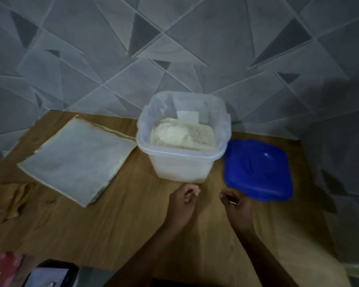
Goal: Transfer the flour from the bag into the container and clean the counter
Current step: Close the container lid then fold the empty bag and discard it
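Head camera looks down on a wooden counter (133,224) where the clear container (182,141), holding flour (182,134), stands uncovered between a folded cloth (77,160) and its blue lid (257,168). Just in front of it, the left hand (183,200) and right hand (235,203) hover with loosely curled fingers, holding nothing.

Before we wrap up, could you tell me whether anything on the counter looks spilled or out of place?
No spill shows. The container holds flour but stands open, its blue lid lying beside it. The emptied bag lies flat on the counter.
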